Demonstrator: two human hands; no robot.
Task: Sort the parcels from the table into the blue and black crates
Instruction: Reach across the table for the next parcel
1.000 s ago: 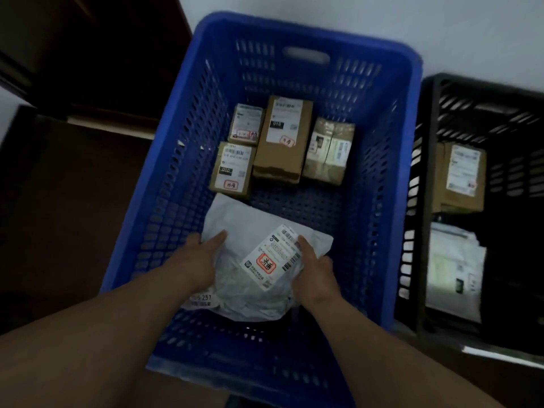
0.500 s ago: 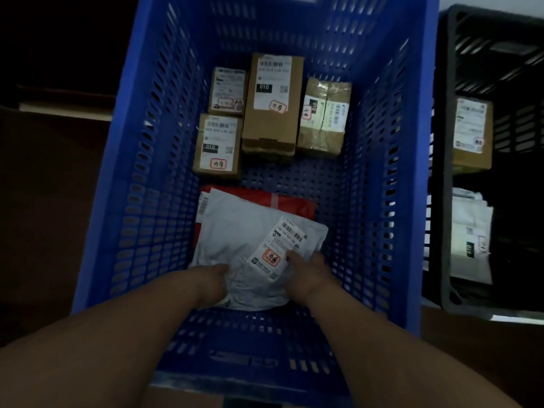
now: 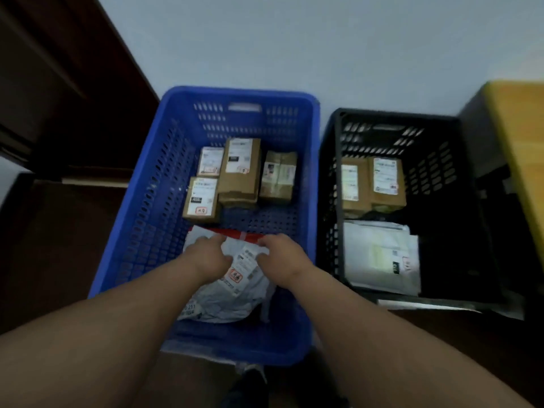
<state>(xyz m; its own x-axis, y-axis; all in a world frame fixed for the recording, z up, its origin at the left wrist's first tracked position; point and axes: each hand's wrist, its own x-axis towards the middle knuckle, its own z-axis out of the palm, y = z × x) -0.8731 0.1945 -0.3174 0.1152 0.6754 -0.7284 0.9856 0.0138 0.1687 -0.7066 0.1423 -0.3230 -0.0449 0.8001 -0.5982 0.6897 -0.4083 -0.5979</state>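
Both arms reach down into the blue crate (image 3: 164, 201). The left hand (image 3: 206, 257) and the right hand (image 3: 282, 260) lie on top of a soft grey mail bag (image 3: 226, 301) at the near end of the crate. The fingers of both hands are bent over the far edge of the bag. They look like they are holding it there, but the fingertips are hidden, so the grip of each hand cannot be told for sure. A white label (image 3: 243, 270) with a red stamp shows on the bag between the two hands. A red parcel (image 3: 250, 235) peeks out from under the far edge of the grey bag.

Farther back in the blue crate four brown boxes lie flat, close together. The small box (image 3: 201, 200) with a red stamp is nearest. Behind it are another small box (image 3: 209, 161), a long box (image 3: 240, 172) and a taped box (image 3: 278, 176).

The black crate (image 3: 441, 160) stands just beside the blue one, on its right. It holds a stack of white mail bags (image 3: 381, 257) near the front and two brown boxes (image 3: 372, 184) behind them.

A yellow bench (image 3: 518, 136) is at the far right edge.
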